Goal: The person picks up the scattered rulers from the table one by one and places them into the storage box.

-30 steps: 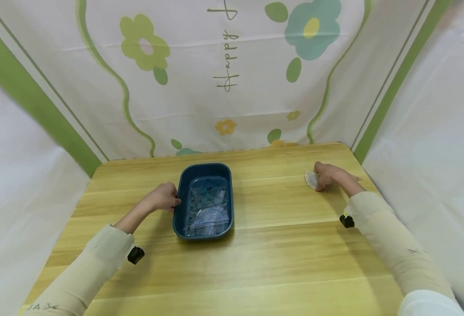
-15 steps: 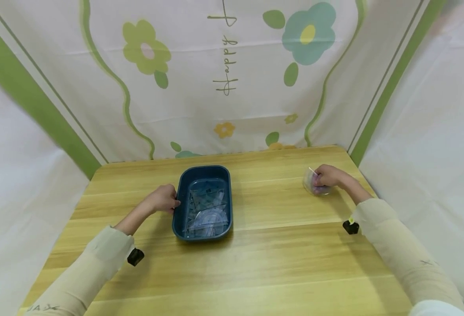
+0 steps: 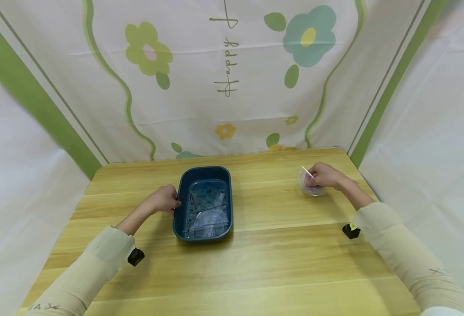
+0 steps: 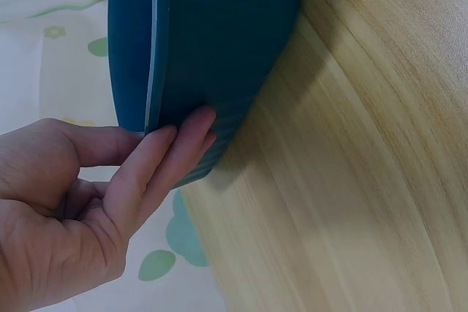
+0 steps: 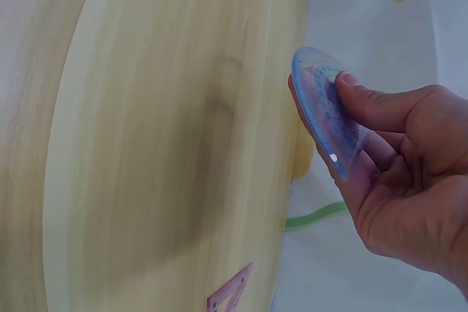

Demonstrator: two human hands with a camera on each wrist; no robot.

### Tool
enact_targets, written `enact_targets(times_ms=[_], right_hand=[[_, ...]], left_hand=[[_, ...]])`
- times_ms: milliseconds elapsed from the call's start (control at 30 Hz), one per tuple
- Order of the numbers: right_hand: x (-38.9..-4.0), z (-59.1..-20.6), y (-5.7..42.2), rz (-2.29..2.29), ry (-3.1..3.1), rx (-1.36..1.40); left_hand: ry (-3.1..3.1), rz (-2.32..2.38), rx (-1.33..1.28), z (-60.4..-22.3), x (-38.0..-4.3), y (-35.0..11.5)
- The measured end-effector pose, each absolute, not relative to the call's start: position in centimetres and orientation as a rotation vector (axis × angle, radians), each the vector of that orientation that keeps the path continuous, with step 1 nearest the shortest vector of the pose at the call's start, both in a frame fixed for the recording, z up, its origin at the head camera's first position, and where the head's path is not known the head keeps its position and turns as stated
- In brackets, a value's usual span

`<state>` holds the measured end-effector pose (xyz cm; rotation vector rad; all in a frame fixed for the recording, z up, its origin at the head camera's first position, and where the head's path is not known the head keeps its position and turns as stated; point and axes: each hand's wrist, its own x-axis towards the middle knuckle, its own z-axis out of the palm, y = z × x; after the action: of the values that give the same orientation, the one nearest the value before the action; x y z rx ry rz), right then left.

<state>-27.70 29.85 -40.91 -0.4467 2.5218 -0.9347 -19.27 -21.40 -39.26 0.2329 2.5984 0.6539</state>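
My left hand (image 3: 162,198) grips the left rim of a dark blue plastic basin (image 3: 226,175); in the left wrist view the thumb is at the rim, with fingers against the outer wall. Several clear plastic drawing tools (image 3: 211,219) lie inside the basin, including a rounded protractor-like one. Above the right part of the table, my right hand (image 3: 326,174) pinches a clear protractor (image 5: 329,111) between thumb and fingers. The right wrist view shows its scale markings and straight edge. Part of it is hidden by the thumb.
A pinkish set square (image 5: 228,288) lies on the wooden table (image 3: 263,263), near its edge in the right wrist view. A white curtain (image 3: 192,87) with printed flowers hangs behind the table, and pale cloth stands at both sides.
My right hand has lifted the protractor off the right side of the table and moved it slightly left, turning it. The left hand and basin stay in place.
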Motion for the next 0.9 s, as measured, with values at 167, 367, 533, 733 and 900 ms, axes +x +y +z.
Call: enact_targets(times_ms=[167, 367, 533, 733, 900], right_hand=[[-27.0, -39.9, 28.5, -0.969, 2.475, -0.46], [-26.2, -38.9, 26.5, -1.019, 2.425, -0.484], [-25.6, -38.4, 24.7, -1.03, 2.425, -0.524], [-25.1, -38.1, 22.3, -1.061, 2.358, -0.593], [-24.9, -38.0, 19.9, -1.057, 2.323, -0.69]], left_hand=[[2.589, 0.672, 0.229, -39.2, -19.4, -21.5], [2.585, 0.673, 0.234, -39.1, -19.3, -21.5], [2.58, 0.68, 0.225, -39.0, -19.3, -21.5], [2.579, 0.675, 0.228, -39.1, -19.4, -21.5], [2.581, 0.673, 0.225, -39.1, -19.3, -21.5]])
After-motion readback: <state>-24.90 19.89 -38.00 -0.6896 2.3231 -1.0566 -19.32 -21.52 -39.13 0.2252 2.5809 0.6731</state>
